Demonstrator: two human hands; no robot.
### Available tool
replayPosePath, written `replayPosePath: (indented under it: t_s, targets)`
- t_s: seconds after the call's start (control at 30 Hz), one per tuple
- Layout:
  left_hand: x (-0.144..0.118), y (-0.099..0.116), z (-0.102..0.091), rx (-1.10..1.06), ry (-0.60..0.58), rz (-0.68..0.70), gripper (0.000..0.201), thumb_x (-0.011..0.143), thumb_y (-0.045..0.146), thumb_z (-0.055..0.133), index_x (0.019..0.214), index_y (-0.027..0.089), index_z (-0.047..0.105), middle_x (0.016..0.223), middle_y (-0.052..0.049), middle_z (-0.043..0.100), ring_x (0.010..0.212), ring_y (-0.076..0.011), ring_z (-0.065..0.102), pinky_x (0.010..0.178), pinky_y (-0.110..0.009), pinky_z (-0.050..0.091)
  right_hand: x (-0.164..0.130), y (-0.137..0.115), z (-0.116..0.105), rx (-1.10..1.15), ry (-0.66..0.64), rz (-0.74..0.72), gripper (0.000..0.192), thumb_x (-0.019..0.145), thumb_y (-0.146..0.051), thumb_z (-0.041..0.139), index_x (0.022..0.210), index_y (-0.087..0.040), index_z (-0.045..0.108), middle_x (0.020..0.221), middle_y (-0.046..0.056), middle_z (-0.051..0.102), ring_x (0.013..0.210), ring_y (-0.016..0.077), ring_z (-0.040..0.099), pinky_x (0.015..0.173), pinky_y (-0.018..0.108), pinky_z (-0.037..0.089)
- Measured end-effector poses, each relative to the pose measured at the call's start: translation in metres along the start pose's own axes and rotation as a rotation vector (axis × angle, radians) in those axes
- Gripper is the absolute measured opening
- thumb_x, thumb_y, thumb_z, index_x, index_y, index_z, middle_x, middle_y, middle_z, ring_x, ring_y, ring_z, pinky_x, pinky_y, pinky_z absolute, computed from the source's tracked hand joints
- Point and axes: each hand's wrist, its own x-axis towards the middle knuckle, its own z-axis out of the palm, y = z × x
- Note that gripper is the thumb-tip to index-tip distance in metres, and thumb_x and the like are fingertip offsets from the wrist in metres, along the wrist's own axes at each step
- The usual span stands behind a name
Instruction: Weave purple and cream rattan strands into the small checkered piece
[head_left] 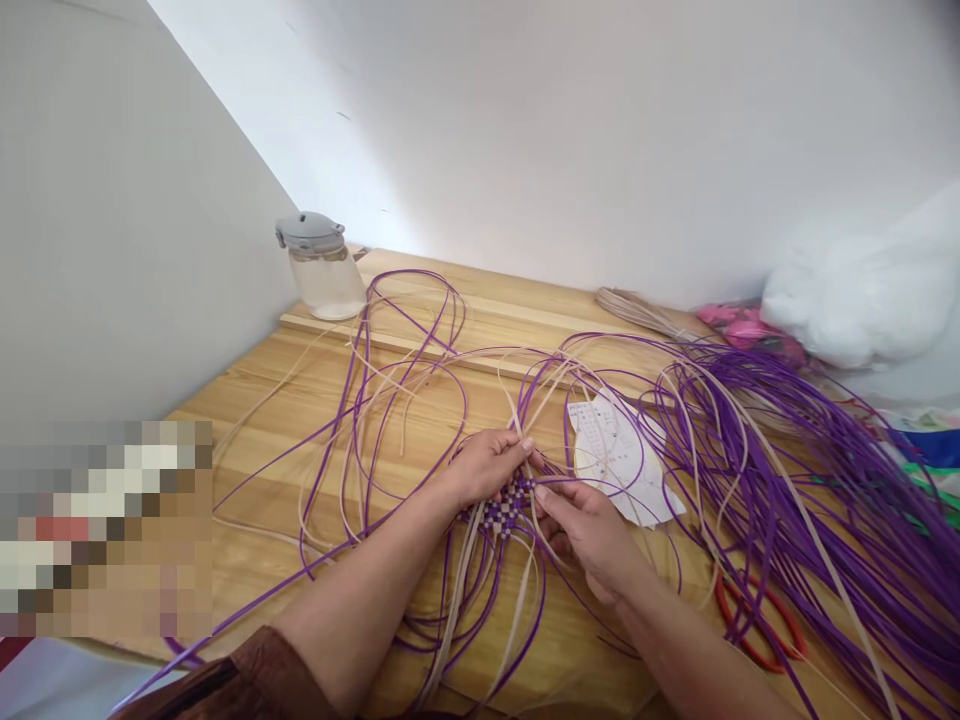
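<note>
My left hand (487, 465) and right hand (589, 530) meet over a small checkered mat of purple and pale woven strips (504, 508). Each grip is closed, pinching the mat's edge. It lies on the wooden tabletop (247, 420), with long purple strips (787, 470) spreading out. A white paper sheet (622, 460) lies just beside my right hand.

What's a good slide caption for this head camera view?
Left hand and right hand pinch a small purple-and-cream woven patch amid loose strips on a wooden table.
</note>
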Motion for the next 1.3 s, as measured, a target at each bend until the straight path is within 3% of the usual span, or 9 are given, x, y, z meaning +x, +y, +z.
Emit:
replayPosePath:
  t_s: [0.13, 0.27, 0.4, 0.5, 0.6, 0.7, 0.83, 1.1, 1.3]
  targets:
    - [0.000, 0.000, 0.002, 0.092, 0.083, 0.021, 0.041, 0.092, 0.045, 0.043, 0.081, 0.015, 0.068, 0.051, 0.004, 0.045, 0.042, -0.0082, 0.041, 0.043, -0.019, 0.033, 0.017, 0.006, 0.006, -0.240, 0.075, -0.119, 0.031, 0.077, -0.049, 0.064, 0.075, -0.020, 0.054, 0.043, -0.007, 0.047, 0.032, 0.0091, 0.042, 0.033, 0.019, 0.027]
    - [0.001, -0.001, 0.006, 0.177, 0.259, 0.049, 0.035, 0.089, 0.035, 0.048, 0.063, 0.016, 0.062, 0.056, 0.001, 0.053, 0.056, -0.0110, 0.050, 0.056, -0.021, 0.037, 0.023, 0.010, 0.006, -0.391, 0.083, -0.235, 0.031, 0.080, -0.046, 0.060, 0.066, -0.020, 0.051, 0.039, -0.004, 0.050, 0.033, 0.0100, 0.044, 0.036, 0.019, 0.030]
    - [0.002, -0.005, 0.008, 0.151, 0.310, 0.007, 0.037, 0.090, 0.037, 0.046, 0.063, 0.016, 0.058, 0.052, 0.002, 0.050, 0.051, -0.0106, 0.046, 0.053, -0.021, 0.034, 0.019, 0.011, 0.005, -0.399, 0.091, -0.290, 0.030, 0.080, -0.046, 0.061, 0.066, -0.020, 0.052, 0.039, -0.004, 0.050, 0.034, 0.0102, 0.045, 0.036, 0.019, 0.030]
    - [0.002, -0.005, 0.007, 0.112, 0.257, -0.013, 0.040, 0.093, 0.043, 0.040, 0.071, 0.017, 0.060, 0.048, 0.004, 0.047, 0.042, -0.0098, 0.042, 0.046, -0.020, 0.032, 0.015, 0.013, 0.003, -0.316, 0.038, -0.275, 0.033, 0.080, -0.048, 0.061, 0.066, -0.020, 0.051, 0.041, -0.005, 0.049, 0.033, 0.0086, 0.042, 0.035, 0.018, 0.029]
    - [0.001, -0.002, 0.004, 0.088, 0.168, 0.007, 0.043, 0.094, 0.047, 0.037, 0.082, 0.017, 0.065, 0.058, 0.003, 0.059, 0.041, -0.0086, 0.042, 0.044, -0.020, 0.033, 0.013, 0.016, -0.002, -0.211, -0.011, -0.207, 0.038, 0.081, -0.055, 0.059, 0.069, -0.020, 0.051, 0.047, -0.005, 0.051, 0.034, 0.0091, 0.045, 0.033, 0.018, 0.033]
    - [-0.001, 0.002, 0.000, 0.175, 0.072, 0.086, 0.041, 0.093, 0.046, 0.043, 0.084, 0.017, 0.071, 0.077, -0.001, 0.071, 0.058, -0.0109, 0.057, 0.056, -0.020, 0.042, 0.015, 0.019, -0.005, -0.175, 0.011, -0.198, 0.041, 0.081, -0.060, 0.056, 0.073, -0.020, 0.050, 0.057, -0.003, 0.057, 0.039, 0.0116, 0.054, 0.034, 0.021, 0.042]
    - [-0.002, 0.002, -0.004, 0.268, -0.070, 0.205, 0.017, 0.081, 0.033, 0.067, 0.082, 0.017, 0.074, 0.083, -0.001, 0.075, 0.080, -0.0150, 0.067, 0.075, -0.020, 0.046, 0.019, 0.020, -0.006, -0.155, 0.017, -0.188, 0.040, 0.082, -0.059, 0.055, 0.078, -0.020, 0.050, 0.062, -0.002, 0.057, 0.040, 0.0122, 0.056, 0.032, 0.021, 0.043]
    - [-0.003, 0.000, -0.002, 0.354, -0.108, 0.177, 0.012, 0.079, 0.028, 0.066, 0.077, 0.020, 0.074, 0.078, 0.002, 0.074, 0.075, -0.0139, 0.066, 0.072, -0.020, 0.046, 0.017, 0.021, -0.002, -0.184, 0.065, -0.191, 0.041, 0.087, -0.062, 0.050, 0.081, -0.021, 0.050, 0.060, -0.004, 0.055, 0.036, 0.0102, 0.053, 0.027, 0.017, 0.036]
    - [-0.008, 0.003, 0.000, 0.423, -0.141, 0.168, 0.012, 0.081, 0.027, 0.061, 0.074, 0.021, 0.069, 0.073, 0.003, 0.069, 0.071, -0.0135, 0.061, 0.067, -0.021, 0.044, 0.016, 0.018, 0.000, 0.020, 0.149, -0.202, 0.052, 0.075, -0.069, 0.060, 0.073, -0.018, 0.053, 0.052, -0.005, 0.053, 0.030, 0.0067, 0.046, 0.024, 0.013, 0.026]
